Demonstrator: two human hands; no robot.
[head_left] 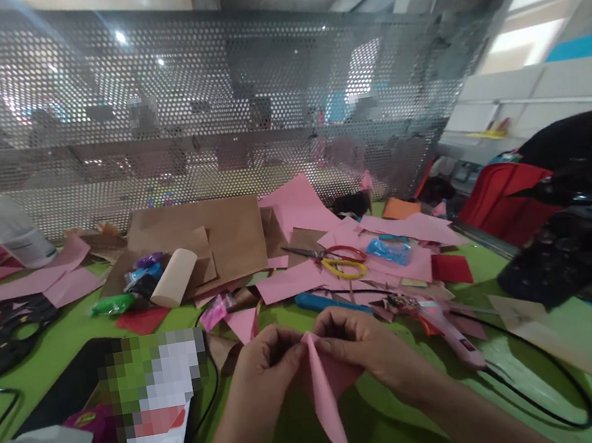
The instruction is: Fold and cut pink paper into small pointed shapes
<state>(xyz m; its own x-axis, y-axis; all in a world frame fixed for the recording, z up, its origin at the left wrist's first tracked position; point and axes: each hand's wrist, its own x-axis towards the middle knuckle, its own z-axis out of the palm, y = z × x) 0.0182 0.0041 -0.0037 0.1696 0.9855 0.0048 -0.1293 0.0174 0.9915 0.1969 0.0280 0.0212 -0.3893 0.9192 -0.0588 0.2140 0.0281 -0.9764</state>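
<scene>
A folded sheet of pink paper [328,403] is held up between both hands over the green table. It has a narrow pointed flap hanging toward me, and wider parts spread behind it. My left hand [274,367] pinches the paper's top from the left, thumb and fingers together. From the right, my right hand [361,346] pinches the same top edge, its thumb close to the left thumb. Just beyond the hands lie a blue-handled tool [331,303] and a small pink paper triangle [245,325].
Scissors [343,260] lie on pink scraps at the back. A pink hot glue gun [452,335] with a black cord rests at the right. A cardboard box [201,229], a white bottle [23,242] and a phone [162,407] are also on the table. Behind stands a perforated screen [190,118].
</scene>
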